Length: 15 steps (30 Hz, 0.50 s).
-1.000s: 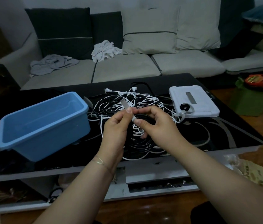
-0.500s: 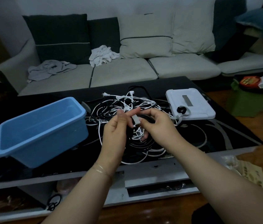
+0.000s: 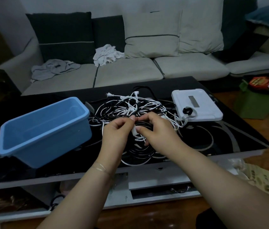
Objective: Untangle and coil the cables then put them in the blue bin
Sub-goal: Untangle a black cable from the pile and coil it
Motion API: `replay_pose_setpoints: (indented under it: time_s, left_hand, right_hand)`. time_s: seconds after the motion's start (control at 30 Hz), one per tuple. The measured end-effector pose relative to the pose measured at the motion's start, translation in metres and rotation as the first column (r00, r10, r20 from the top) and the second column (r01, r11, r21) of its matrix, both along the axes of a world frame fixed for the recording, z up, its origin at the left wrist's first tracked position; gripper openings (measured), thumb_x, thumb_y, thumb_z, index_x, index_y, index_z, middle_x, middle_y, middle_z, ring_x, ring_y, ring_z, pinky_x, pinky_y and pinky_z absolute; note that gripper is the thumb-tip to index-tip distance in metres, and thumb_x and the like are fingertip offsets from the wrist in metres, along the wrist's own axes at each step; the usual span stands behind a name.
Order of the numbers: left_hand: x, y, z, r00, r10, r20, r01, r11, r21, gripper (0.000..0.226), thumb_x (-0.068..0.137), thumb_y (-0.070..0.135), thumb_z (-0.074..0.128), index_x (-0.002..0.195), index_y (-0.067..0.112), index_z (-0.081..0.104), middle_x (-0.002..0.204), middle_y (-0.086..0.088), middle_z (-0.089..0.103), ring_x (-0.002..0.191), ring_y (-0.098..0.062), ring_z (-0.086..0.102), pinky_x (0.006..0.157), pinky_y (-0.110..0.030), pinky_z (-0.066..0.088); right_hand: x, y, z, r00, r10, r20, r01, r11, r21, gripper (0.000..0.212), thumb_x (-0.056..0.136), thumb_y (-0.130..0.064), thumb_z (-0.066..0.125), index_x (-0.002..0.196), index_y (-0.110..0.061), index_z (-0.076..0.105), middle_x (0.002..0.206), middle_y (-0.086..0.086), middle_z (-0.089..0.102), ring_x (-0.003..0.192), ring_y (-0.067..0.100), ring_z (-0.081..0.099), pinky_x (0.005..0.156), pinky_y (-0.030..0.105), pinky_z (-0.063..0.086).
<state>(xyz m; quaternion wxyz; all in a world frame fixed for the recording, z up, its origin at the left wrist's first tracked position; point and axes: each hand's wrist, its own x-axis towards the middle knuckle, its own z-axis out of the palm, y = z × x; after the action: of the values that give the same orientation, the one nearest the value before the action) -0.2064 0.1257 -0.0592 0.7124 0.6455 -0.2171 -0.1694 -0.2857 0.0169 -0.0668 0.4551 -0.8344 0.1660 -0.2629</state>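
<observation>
Both hands are over the tangle of cables [image 3: 130, 111] in the middle of the black glass desk [image 3: 221, 138], and this is delicate work. The left hand [image 3: 116, 133] has its fingers curled, fingertips pinching a white cable just above a small white connector [image 3: 134, 129]; the right hand [image 3: 158, 131] pinches the same connector from the other side with thumb and forefinger.

The danger, as I read it: pull that 1 strand hard and the loops behind could cinch tighter, or the whole heap could drag toward the desk edge. Some strands run up to the white box [image 3: 196, 106] on the right, so a sharp tug might shift that too.

The heap itself is a mess of thin white leads woven through thicker black cord, plug ends poking out at the far side, black loops spilling toward the near edge. Nothing looks coiled. The blue bin [image 3: 44, 129] sits just left of the pile, tilted, with nothing visible inside.
</observation>
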Motion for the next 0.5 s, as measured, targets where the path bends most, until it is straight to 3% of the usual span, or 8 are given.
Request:
replay_pose_setpoints:
  time_s: [0.07, 0.2, 0.3, 0.37, 0.43, 0.5]
  left_hand:
    - [-0.001, -0.002, -0.002, 0.998, 0.026, 0.06, -0.027, 1.0, 0.007, 0.022, 0.093, 0.022, 0.063, 0.081, 0.008, 0.075, 0.076, -0.01, 0.072, 0.075, -0.01, 0.063, 0.072, -0.02, 0.05]
    - [-0.001, -0.003, -0.006, 0.993, 0.038, 0.109, -0.037, 0.999, -0.014, 0.03, 0.096, 0.027, 0.058, 0.085, 0.005, 0.074, 0.084, -0.005, 0.075, 0.087, -0.011, 0.069, 0.08, -0.019, 0.052]
    - [0.0, -0.004, -0.009, 0.954, 0.075, 0.292, -0.097, 0.993, 0.062, 0.038, 0.098, 0.033, 0.054, 0.08, 0.004, 0.07, 0.064, 0.002, 0.068, 0.064, -0.007, 0.062, 0.062, -0.021, 0.048]
    - [-0.002, -0.002, -0.012, 0.865, 0.076, 0.496, -0.194, 0.962, 0.191, 0.033, 0.098, 0.04, 0.05, 0.083, 0.019, 0.071, 0.055, 0.01, 0.061, 0.053, -0.005, 0.053, 0.051, -0.026, 0.039]
    - [-0.004, 0.0, -0.012, 0.715, 0.053, 0.697, -0.361, 0.882, 0.303, 0.033, 0.098, 0.044, 0.046, 0.088, 0.026, 0.071, 0.061, 0.007, 0.064, 0.06, -0.015, 0.059, 0.052, -0.03, 0.035]
    - [-0.004, 0.0, -0.01, 0.588, 0.005, 0.809, -0.461, 0.824, 0.33, 0.031, 0.098, 0.042, 0.045, 0.094, 0.027, 0.072, 0.071, 0.001, 0.068, 0.071, -0.026, 0.063, 0.055, -0.031, 0.03]
  right_hand:
    - [-0.001, 0.003, -0.001, 1.0, 0.007, 0.004, -0.007, 1.0, -0.015, 0.015, 0.087, -0.033, 0.064, 0.1, -0.031, 0.056, 0.101, -0.009, 0.067, 0.058, 0.012, 0.063, 0.068, 0.044, 0.056]
    - [0.0, 0.007, 0.003, 0.99, 0.122, 0.065, -0.13, 0.983, 0.133, 0.012, 0.098, -0.02, 0.05, 0.099, -0.027, 0.041, 0.1, -0.014, 0.061, 0.045, 0.012, 0.058, 0.06, 0.036, 0.057]
    - [0.001, 0.007, 0.002, 0.989, 0.131, 0.068, -0.142, 0.972, 0.186, 0.007, 0.102, -0.019, 0.04, 0.108, -0.016, 0.039, 0.079, -0.006, 0.058, 0.046, 0.015, 0.059, 0.066, 0.041, 0.056]
    - [0.003, 0.008, -0.001, 0.994, 0.087, 0.06, -0.098, 0.971, 0.216, 0.007, 0.102, -0.021, 0.038, 0.108, -0.018, 0.039, 0.075, -0.002, 0.056, 0.046, 0.014, 0.059, 0.07, 0.047, 0.056]
    - [0.006, 0.01, -0.004, 0.997, 0.05, 0.05, -0.06, 0.972, 0.225, 0.003, 0.102, -0.022, 0.037, 0.104, -0.02, 0.038, 0.076, 0.0, 0.055, 0.045, 0.012, 0.057, 0.071, 0.054, 0.055]
    - [0.009, 0.01, -0.007, 0.999, 0.016, 0.037, -0.024, 0.973, 0.23, 0.001, 0.101, -0.022, 0.037, 0.1, -0.021, 0.037, 0.07, -0.001, 0.053, 0.042, 0.011, 0.055, 0.068, 0.056, 0.054]
